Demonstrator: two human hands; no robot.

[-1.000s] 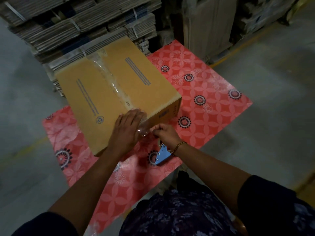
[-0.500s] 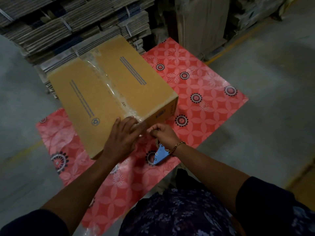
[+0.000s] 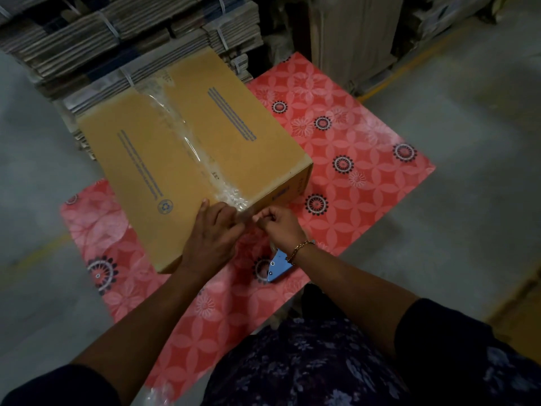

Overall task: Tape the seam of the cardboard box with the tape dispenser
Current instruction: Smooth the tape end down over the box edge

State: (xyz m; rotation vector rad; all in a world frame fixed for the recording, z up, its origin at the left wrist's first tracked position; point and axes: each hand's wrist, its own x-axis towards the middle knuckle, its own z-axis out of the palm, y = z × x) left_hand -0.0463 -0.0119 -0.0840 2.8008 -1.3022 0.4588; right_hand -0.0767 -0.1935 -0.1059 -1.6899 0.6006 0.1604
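Observation:
A closed brown cardboard box (image 3: 140, 159) lies on a red flowered table cover (image 3: 351, 159). A strip of clear tape (image 3: 187, 142) runs along its centre seam to the near edge. My left hand (image 3: 213, 238) presses flat on the near edge of the box, over the tape's end. My right hand (image 3: 281, 224) is closed just right of it, at the box's near side, holding the blue tape dispenser (image 3: 278, 266), which pokes out under my wrist. The tape roll itself is hidden by the hand.
Bundles of flattened cardboard (image 3: 87, 39) are stacked behind the box. A wrapped pallet stack (image 3: 351, 33) stands at the back right. Grey concrete floor (image 3: 468, 142) surrounds the table, with a yellow line on it. My dark flowered clothing fills the bottom.
My left hand slid back from the box top to its near edge. The right hand and dispenser stayed close beside it; the view shifted slightly.

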